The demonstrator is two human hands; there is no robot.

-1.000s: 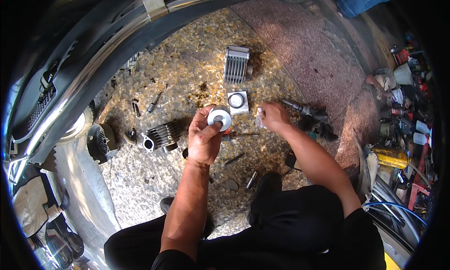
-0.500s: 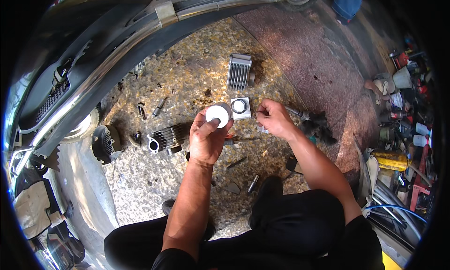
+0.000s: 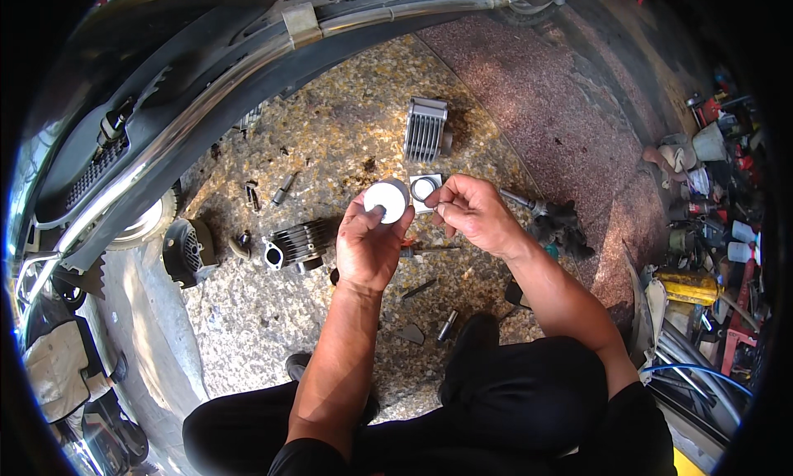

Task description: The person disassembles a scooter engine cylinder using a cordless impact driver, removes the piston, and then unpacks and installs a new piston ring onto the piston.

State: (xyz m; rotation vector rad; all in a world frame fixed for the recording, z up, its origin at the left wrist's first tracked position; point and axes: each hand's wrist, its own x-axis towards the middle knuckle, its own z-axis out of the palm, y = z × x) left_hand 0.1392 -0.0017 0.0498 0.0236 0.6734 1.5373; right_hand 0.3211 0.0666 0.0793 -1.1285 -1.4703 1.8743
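My left hand (image 3: 368, 245) is closed around a piston (image 3: 386, 202), its pale round crown facing up and the thumb pressed on it. To its right, my right hand (image 3: 479, 216) is pinched, with thumb and fingertips together; whatever they hold is too small to make out. Between the two hands lies a white square packet (image 3: 425, 207) with a dark ring (image 3: 424, 188) on it, partly covered by my right fingers. Beyond it stands a clean finned engine cylinder (image 3: 426, 129). A darker finned cylinder (image 3: 297, 246) lies left of my left hand.
A scooter's body (image 3: 157, 154) curves along the left. On the ground lie a black fan cover (image 3: 187, 253), a screwdriver (image 3: 429, 249), a metal pin (image 3: 447, 326) and a dark rag (image 3: 562, 226). Tools and a yellow container (image 3: 687, 287) crowd the right edge.
My right hand has moved left, closer to the piston, and now covers part of the packet. My left hand keeps its hold on the piston.
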